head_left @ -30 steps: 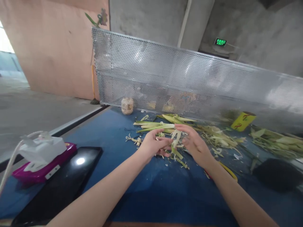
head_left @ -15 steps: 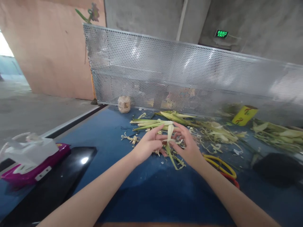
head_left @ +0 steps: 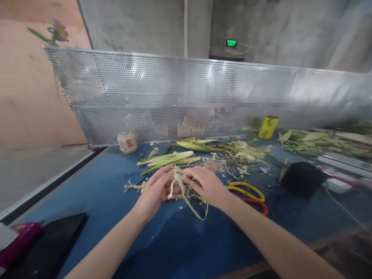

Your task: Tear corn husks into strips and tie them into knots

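Note:
A pale strip of corn husk [head_left: 179,180] is held between my two hands above the blue table, its thin green tail [head_left: 197,215] curling down toward me. My left hand [head_left: 154,192] curves round the strip from the left, fingers bent behind it. From the right, my right hand [head_left: 207,186] pinches the same strip with thumb and forefinger. Just beyond the hands lies a bundle of cut husk strips [head_left: 167,159]. A braided piece of husk [head_left: 133,186] pokes out left of my left hand. Behind the fingers, small scraps are partly hidden.
Yellow and red loops [head_left: 247,190], perhaps scissor handles, lie right of my hands. Beyond are green husks [head_left: 197,145], a yellow roll [head_left: 267,127] and a round wrapped object [head_left: 127,142] by the perforated metal screen [head_left: 162,89]. A black flat panel [head_left: 55,240] lies left, a black object [head_left: 302,179] right.
My view has swung to the right. The husk strip, standing upright between the fingers before, is now bunched and folded down, and my right hand has turned flatter over it.

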The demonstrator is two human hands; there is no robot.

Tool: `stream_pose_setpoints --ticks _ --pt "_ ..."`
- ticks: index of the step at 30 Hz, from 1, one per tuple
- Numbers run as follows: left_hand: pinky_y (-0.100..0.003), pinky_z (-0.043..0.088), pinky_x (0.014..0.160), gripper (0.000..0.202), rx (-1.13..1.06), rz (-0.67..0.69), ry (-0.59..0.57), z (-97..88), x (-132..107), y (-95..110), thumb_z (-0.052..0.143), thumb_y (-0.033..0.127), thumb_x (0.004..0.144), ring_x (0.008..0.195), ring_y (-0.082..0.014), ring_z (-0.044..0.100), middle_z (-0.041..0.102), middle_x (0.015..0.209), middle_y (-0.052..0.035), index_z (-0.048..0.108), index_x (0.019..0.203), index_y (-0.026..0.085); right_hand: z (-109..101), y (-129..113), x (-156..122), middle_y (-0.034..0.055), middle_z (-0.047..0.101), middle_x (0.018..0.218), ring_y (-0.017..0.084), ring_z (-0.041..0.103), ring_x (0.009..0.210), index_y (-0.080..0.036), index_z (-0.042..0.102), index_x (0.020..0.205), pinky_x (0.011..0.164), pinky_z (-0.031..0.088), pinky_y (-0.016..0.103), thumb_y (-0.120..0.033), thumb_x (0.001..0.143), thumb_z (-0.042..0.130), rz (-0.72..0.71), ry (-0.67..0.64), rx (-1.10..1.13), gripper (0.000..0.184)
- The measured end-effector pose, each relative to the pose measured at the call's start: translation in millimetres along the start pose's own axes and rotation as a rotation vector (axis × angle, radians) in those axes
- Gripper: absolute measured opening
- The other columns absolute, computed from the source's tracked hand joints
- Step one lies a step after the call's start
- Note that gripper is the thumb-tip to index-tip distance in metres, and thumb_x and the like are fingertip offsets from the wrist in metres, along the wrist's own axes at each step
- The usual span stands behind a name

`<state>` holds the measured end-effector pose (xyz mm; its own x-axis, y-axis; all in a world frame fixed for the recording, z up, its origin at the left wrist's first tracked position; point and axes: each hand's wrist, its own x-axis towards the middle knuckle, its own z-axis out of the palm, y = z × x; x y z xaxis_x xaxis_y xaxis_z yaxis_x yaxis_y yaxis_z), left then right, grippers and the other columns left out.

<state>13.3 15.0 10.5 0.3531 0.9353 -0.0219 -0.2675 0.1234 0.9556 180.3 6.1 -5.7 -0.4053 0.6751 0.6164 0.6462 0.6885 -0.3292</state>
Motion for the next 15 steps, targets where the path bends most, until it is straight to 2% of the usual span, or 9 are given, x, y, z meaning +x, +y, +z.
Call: stream_pose_setpoints --ticks 2,4,6,8,9,12,15 --pt "-0.033 0.053 0.053 0.054 0.033 -0.007 0.001 1.3 -0.9 -0.1 0.060 0.028 0.072 0.059 -0.0193 0.065 0.068 0.072 -0.0048 0.042 0.123 0.017 -1.4 0.3 -0.4 0.0070 0.065 0.097 0.019 0.057 0.091 -0.019 0.057 0.098 0.083 0.044 0.034 -0.025 0.089 0.040 -0.031 0.029 -0.020 0.020" --pt "-0.035 0.054 0.054 0.055 -0.014 -0.014 -0.030 0.8 -1.1 0.2 0.056 0.028 0.073 0.058 -0.0200 0.065 0.068 0.069 -0.0043 0.040 0.124 0.018 -1.3 0.9 -0.9 0.0067 0.065 0.098 0.018 0.058 0.091 -0.019 0.055 0.099 0.080 0.046 0.032 -0.023 0.089 0.039 0.029 0.050 0.038 0.019" --pt "-0.038 0.054 0.058 0.062 -0.075 -0.034 -0.090 -0.8 -0.2 -0.8 0.057 0.018 0.067 0.063 -0.0220 0.066 0.069 0.075 -0.0051 0.038 0.126 0.019 -0.6 1.1 -1.0 0.0065 0.064 0.099 0.016 0.059 0.089 -0.019 0.053 0.104 0.076 0.047 0.030 -0.022 0.090 0.037 0.110 0.055 0.116 0.022" --pt "-0.036 0.055 0.060 0.075 -0.054 0.000 -0.085 -1.7 1.1 -4.2 0.060 0.004 0.058 0.074 -0.0227 0.066 0.069 0.083 -0.0038 0.035 0.126 0.022 0.3 0.9 -0.7 0.0063 0.064 0.098 0.016 0.059 0.089 -0.020 0.053 0.107 0.075 0.048 0.030 -0.021 0.090 0.034 0.146 0.037 0.151 0.025" --pt "-0.034 0.055 0.060 0.075 -0.047 0.019 -0.086 -1.7 1.8 -6.8 0.061 0.002 0.058 0.075 -0.0215 0.065 0.069 0.085 -0.0033 0.036 0.125 0.022 0.9 0.7 -0.5 0.0062 0.064 0.098 0.017 0.059 0.091 -0.021 0.053 0.107 0.076 0.047 0.031 -0.021 0.090 0.033 0.141 0.029 0.149 0.026" --pt "-0.030 0.053 0.056 0.063 -0.022 0.085 -0.062 0.0 4.4 -15.5 0.067 0.008 0.061 0.066 -0.0169 0.063 0.068 0.079 -0.0011 0.041 0.117 0.020 3.6 0.8 0.5 0.0061 0.063 0.099 0.017 0.057 0.093 -0.021 0.054 0.107 0.079 0.047 0.033 -0.017 0.088 0.034 0.129 0.034 0.158 0.027" --pt "-0.027 0.050 0.050 0.061 0.045 0.082 -0.030 1.0 7.7 -20.9 0.072 0.017 0.060 0.059 -0.0158 0.061 0.066 0.071 0.0000 0.042 0.113 0.019 6.7 2.7 1.3 0.0052 0.062 0.099 0.016 0.058 0.089 -0.021 0.053 0.109 0.077 0.048 0.032 -0.015 0.086 0.035 0.163 0.085 0.246 0.029"
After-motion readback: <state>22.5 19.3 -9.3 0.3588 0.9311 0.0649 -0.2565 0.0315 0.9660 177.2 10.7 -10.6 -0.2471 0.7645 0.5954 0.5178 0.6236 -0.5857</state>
